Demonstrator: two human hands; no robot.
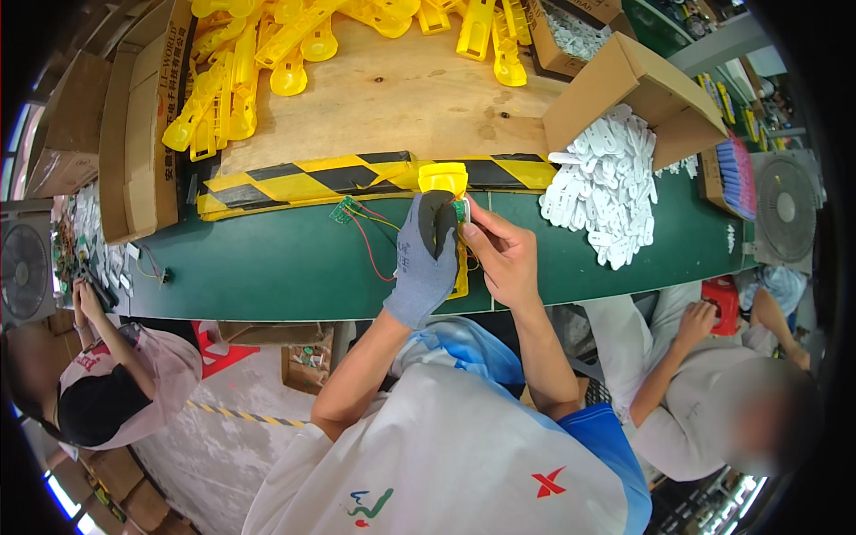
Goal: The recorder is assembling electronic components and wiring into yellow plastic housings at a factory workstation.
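Observation:
My left hand [421, 263], in a grey glove with dark fingertips, is closed around a long yellow plastic housing [443, 176] held upright over the near edge of the bench. My bare right hand [508, 259] pinches a small white plastic piece [466, 211] against the housing's right side. A bit of green circuit board [459, 207] shows beside that piece, partly hidden by the fingers. Red and yellow wires [364, 239] run from behind my glove to a small green circuit board [343, 210] lying on the green bench top [294, 267].
Yellow housings [236, 85] are heaped on a wooden board [383, 107] edged with black-and-yellow tape. White plastic pieces [602, 183] spill from a tipped cardboard box [637, 80] at right. Another carton [143, 134] stands at left. Co-workers sit on both sides.

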